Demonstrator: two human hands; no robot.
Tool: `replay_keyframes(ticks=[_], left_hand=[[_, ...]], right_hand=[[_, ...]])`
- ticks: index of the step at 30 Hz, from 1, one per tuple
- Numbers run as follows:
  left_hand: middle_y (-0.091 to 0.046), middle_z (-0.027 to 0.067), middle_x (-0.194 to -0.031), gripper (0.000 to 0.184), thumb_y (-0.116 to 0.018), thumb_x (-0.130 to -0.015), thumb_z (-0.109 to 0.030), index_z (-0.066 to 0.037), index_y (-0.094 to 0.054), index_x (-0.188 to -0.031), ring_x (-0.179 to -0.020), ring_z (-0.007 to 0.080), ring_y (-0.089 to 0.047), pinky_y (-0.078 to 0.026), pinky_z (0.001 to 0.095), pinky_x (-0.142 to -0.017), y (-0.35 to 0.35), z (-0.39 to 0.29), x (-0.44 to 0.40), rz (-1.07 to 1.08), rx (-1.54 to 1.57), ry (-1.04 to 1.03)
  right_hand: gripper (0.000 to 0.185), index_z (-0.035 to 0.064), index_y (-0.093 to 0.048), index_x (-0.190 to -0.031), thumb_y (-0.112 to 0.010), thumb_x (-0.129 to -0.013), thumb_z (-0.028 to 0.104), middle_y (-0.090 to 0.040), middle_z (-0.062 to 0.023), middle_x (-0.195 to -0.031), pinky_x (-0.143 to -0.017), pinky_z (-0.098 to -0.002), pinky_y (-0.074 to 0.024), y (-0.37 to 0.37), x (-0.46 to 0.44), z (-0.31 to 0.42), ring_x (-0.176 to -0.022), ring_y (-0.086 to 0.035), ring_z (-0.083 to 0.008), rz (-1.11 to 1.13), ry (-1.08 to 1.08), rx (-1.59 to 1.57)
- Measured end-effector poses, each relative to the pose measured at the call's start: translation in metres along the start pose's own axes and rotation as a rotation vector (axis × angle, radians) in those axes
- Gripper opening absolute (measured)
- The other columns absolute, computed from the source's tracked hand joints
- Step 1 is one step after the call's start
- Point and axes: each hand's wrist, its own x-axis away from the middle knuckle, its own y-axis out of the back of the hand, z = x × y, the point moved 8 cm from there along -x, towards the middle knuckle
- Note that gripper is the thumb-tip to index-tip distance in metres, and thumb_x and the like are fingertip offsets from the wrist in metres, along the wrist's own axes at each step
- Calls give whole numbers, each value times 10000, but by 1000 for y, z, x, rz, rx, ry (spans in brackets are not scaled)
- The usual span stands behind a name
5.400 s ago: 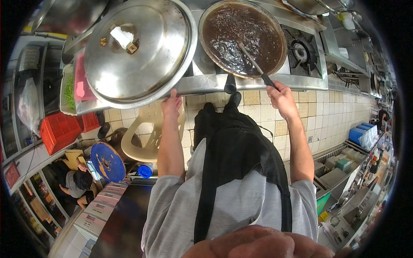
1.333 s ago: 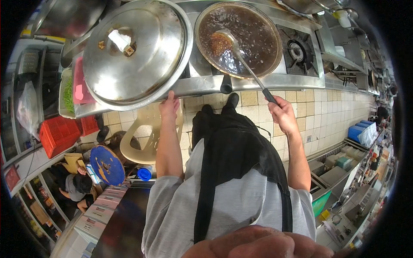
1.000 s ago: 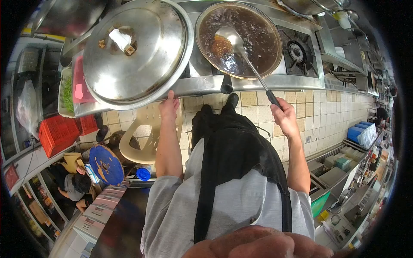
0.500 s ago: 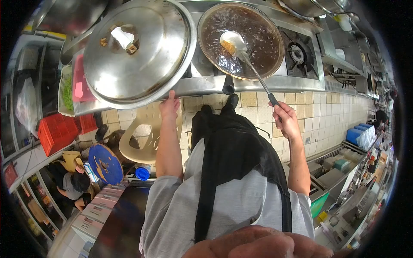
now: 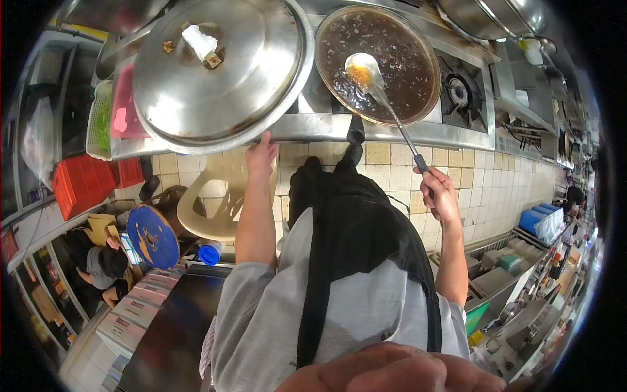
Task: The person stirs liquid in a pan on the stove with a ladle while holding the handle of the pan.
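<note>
My right hand point(image 5: 440, 193) is closed round the dark handle of a metal ladle point(image 5: 400, 124). The ladle's bowl, with some orange-brown stuff in it, is over a wide round pot point(image 5: 436, 72) of dark brown liquid with pale flecks. My left hand point(image 5: 261, 157) holds nothing, its fingers partly stretched towards the steel stove edge point(image 5: 326, 128); whether it touches the edge I cannot tell. Just above that hand is a large domed metal lid point(image 5: 255, 78), with white wrapping round its knob, on a wide pan whose contents are hidden.
A gas burner point(image 5: 461, 91) is right of the pot. A pink tub point(image 5: 124, 117) and a basket of greens point(image 5: 99, 124) stand at the left. Behind my left arm is a beige plastic chair point(image 5: 196, 212). Another person point(image 5: 108, 264) is at lower left.
The stove, pot and lid have shifted slightly right and up in view. My right hand and the ladle have moved a little right and down; the ladle's bowl stays over the pot.
</note>
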Motion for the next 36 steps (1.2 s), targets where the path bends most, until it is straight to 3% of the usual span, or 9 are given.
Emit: replay_keyframes(ticks=[14, 36], left_hand=[[-682, 105, -930, 402, -843, -911, -290, 40, -633, -1004, -768, 176, -682, -610, 307, -694, -2, 0, 0, -38, -12, 0], [-674, 113, -883, 394, -843, -909, -277, 51, -634, -966, -732, 180, -670, -625, 319, -681, -4, -2, 4, -38, 17, -2]], right_hand=[[307, -10, -670, -1201, -565, -1051, 236, -491, 41, -634, -376, -222, -228, -4, -2, -6, -415, -321, -37, -19, -70, 39], [315, -2, -676, -1157, -546, -1051, 265, -467, 42, -614, -357, -232, -227, -5, -12, 3, -403, -333, -50, -35, -130, 103]])
